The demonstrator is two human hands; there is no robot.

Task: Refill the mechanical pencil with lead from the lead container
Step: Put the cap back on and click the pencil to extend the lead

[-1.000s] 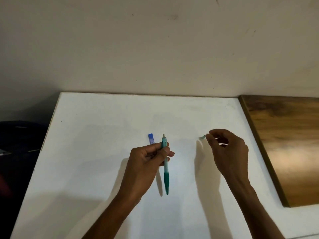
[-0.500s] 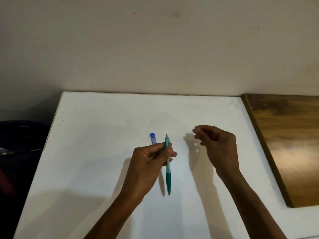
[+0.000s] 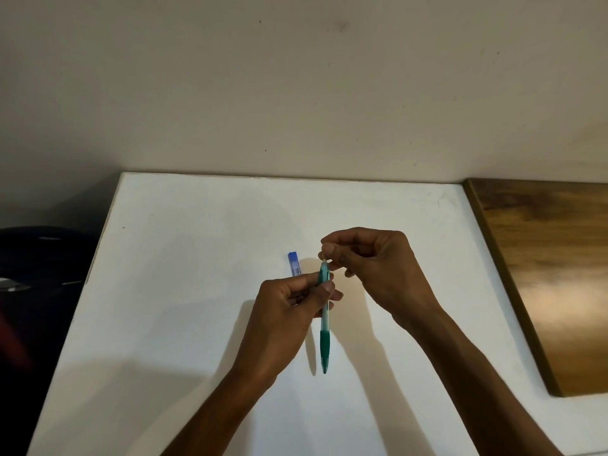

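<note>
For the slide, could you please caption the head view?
Left hand holds a green mechanical pencil upright while right hand pinches its top; blue lead container lies behind.

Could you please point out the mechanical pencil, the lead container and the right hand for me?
mechanical pencil [image 3: 325,343]: head view, on its dark green grip.
lead container [image 3: 293,262]: head view, on its blue body on the table.
right hand [image 3: 378,268]: head view, on the back of the hand.

A flat white rectangular bench [image 3: 184,291] stands against a pale wall. On it lies a small blue rectangular lead container [image 3: 293,263] (its near end hidden behind a hand), around the middle of the bench top.
</note>
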